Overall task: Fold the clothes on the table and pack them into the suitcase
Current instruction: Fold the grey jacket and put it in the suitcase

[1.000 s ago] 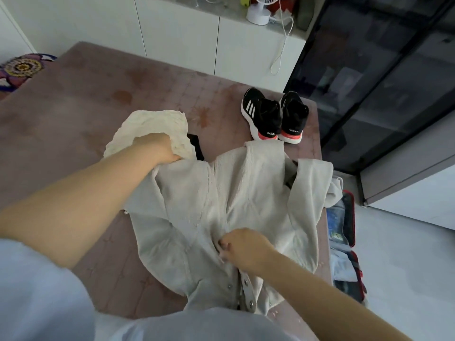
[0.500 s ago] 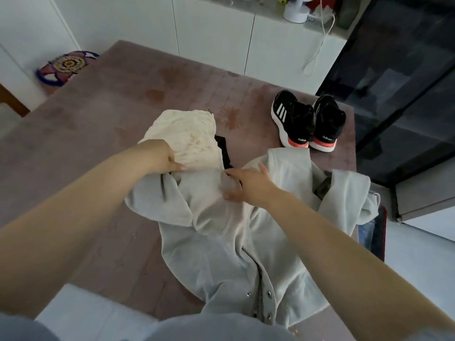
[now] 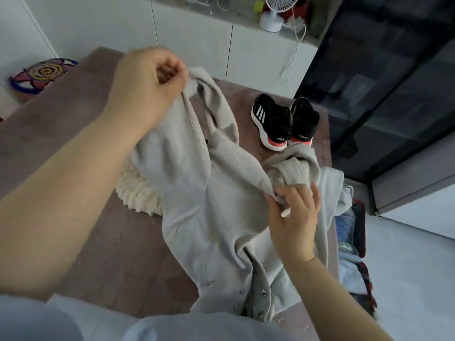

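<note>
Left hand point(image 3: 147, 84) held high, fingers curled — pinching the grey jacket point(image 3: 209, 217); right hand point(image 3: 293, 217) lower, gripping it too.

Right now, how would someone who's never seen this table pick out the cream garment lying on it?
Start at the brown table, whose middle is covered by a grey jacket. The cream garment sticks out from under the jacket's left edge. It alone is pale, crinkled and ruffled; the jacket is smooth grey and the shoes are black.
</note>
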{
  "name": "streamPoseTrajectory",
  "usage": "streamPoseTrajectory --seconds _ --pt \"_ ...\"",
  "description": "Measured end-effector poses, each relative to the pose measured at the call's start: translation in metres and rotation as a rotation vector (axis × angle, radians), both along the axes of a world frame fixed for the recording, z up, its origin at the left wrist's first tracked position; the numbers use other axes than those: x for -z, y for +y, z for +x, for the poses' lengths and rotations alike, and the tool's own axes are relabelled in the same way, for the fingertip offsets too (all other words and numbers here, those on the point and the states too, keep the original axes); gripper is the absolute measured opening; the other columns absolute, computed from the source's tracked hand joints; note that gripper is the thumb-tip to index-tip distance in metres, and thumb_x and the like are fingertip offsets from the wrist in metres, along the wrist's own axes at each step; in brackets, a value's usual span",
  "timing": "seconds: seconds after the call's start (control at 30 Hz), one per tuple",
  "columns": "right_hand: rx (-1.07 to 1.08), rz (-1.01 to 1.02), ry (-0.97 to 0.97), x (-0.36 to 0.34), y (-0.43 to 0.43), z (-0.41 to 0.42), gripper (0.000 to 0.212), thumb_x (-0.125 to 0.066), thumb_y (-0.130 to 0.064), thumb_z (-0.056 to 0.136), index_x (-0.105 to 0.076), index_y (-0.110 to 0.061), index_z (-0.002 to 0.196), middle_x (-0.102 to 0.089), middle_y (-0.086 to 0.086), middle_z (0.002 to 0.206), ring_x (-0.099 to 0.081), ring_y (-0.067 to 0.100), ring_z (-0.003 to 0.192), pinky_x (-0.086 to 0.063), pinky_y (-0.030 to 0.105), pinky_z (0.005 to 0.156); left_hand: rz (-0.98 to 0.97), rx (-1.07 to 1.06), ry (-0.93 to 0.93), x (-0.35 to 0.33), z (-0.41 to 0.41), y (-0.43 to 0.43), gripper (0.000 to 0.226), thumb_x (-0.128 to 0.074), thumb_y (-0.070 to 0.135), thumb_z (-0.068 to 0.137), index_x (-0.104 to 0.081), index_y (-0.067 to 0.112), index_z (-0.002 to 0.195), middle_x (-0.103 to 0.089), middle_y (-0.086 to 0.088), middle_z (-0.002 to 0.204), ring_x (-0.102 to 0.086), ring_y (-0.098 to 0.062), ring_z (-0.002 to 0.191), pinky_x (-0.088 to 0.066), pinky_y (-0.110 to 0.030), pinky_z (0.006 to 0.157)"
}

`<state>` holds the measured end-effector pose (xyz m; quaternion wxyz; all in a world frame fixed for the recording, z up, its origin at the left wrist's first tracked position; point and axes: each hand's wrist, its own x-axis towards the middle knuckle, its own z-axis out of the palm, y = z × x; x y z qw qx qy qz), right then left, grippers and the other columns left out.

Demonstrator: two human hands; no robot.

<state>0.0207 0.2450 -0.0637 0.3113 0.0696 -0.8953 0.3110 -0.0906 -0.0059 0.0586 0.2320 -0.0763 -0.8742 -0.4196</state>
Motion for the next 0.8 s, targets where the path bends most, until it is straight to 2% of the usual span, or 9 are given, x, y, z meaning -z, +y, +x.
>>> streamPoseTrajectory --seconds 0.13,0.2,0.3,0.43,0.53,0.57,0.63,0.7,0.8 --pt "-0.043 0.113 -0.022 0.015 -0.007 0.024 0.015 -0.058 -0.019 0.084 -0.057 -0.027 0.096 -0.054 -0.004 0.077 -0.051 0.009 0.079 -0.023 0.045 0.111 0.06 -0.236 0.094 0.018 -0.009 -0.035 0.011 -0.051 0.031 0.083 -0.054 0.036 0.074 -0.057 0.021 0.067 -0.051 0.012 0.061 -0.047 -0.02 0.074" --pt "-0.117 0.227 -0.167 0.031 -0.011 0.037 0.02 -0.053 -0.025 0.086 -0.062 -0.027 0.104 -0.056 -0.006 0.078 -0.056 0.011 0.077 -0.024 0.048 0.109 0.017 -0.329 -0.021 0.042 -0.007 -0.059 0.013 -0.052 0.027 0.082 -0.065 0.024 0.084 -0.064 0.012 0.077 -0.055 0.003 0.066 -0.049 -0.031 0.079" --pt "-0.203 0.446 -0.362 0.053 -0.015 0.059 0.026 -0.046 -0.034 0.086 -0.065 -0.027 0.102 -0.058 -0.009 0.071 -0.06 0.011 0.065 -0.025 0.045 0.107 -0.184 -0.42 -0.334 0.095 0.008 -0.09 0.018 -0.057 0.011 0.084 -0.065 0.004 0.099 -0.068 -0.021 0.096 -0.063 -0.035 0.089 -0.047 -0.043 0.085" --pt "-0.21 0.596 -0.44 0.053 -0.019 0.053 0.014 -0.045 -0.038 0.088 -0.057 -0.031 0.091 -0.056 -0.01 0.052 -0.056 0.006 0.045 -0.034 0.042 0.105 -0.232 -0.446 -0.591 0.115 0.018 -0.091 0.042 -0.058 0.012 0.085 -0.046 0.008 0.126 -0.054 -0.017 0.125 -0.053 -0.038 0.11 -0.042 -0.046 0.093" --pt "-0.1 0.56 -0.291 0.023 -0.016 0.01 0.018 -0.068 -0.029 0.079 -0.051 -0.025 0.079 -0.053 -0.007 0.045 -0.049 0.009 0.036 -0.057 0.034 0.063 -0.34 -0.235 -0.326 0.109 0.01 -0.047 0.041 -0.059 0.007 0.083 -0.049 0.01 0.123 -0.057 -0.012 0.121 -0.054 -0.039 0.104 -0.043 -0.045 0.089" --pt "-0.051 0.547 -0.266 0.013 -0.014 -0.007 0.017 -0.072 -0.025 0.075 -0.056 -0.02 0.08 -0.055 -0.006 0.049 -0.053 0.013 0.04 -0.054 0.031 0.055 -0.364 -0.096 -0.276 0.107 0.01 -0.027 0.035 -0.059 0.006 0.082 -0.055 0.01 0.117 -0.061 -0.01 0.114 -0.056 -0.037 0.102 -0.045 -0.043 0.088" --pt "0.019 0.544 -0.365 -0.001 -0.01 -0.04 0.032 -0.072 -0.025 0.075 -0.062 -0.014 0.103 -0.065 0.006 0.085 -0.064 0.025 0.076 -0.05 0.036 0.072 -0.366 0.183 -0.405 0.113 0.012 0.01 0.018 -0.062 0.015 0.085 -0.065 0.012 0.102 -0.068 -0.005 0.101 -0.061 -0.028 0.096 -0.047 -0.036 0.085" --pt "-0.007 0.588 -0.592 -0.007 -0.004 -0.063 0.06 -0.067 -0.034 0.079 -0.044 -0.021 0.133 -0.046 0.009 0.132 -0.042 0.029 0.124 -0.031 0.041 0.105 -0.459 0.364 -0.735 0.118 0.013 0.036 0.028 -0.058 0.047 0.085 -0.068 0.021 0.088 -0.067 0.001 0.093 -0.061 -0.018 0.086 -0.047 -0.032 0.08" --pt "-0.114 0.764 -0.927 -0.019 0.011 -0.079 0.093 -0.07 -0.052 0.071 -0.019 -0.026 0.144 -0.03 0.002 0.148 -0.024 0.026 0.138 -0.003 0.048 0.115 -0.707 0.458 -1.013 0.118 0.016 0.055 0.04 -0.053 0.06 0.083 -0.057 0.022 0.072 -0.06 0.001 0.088 -0.05 -0.012 0.075 -0.039 -0.021 0.072"
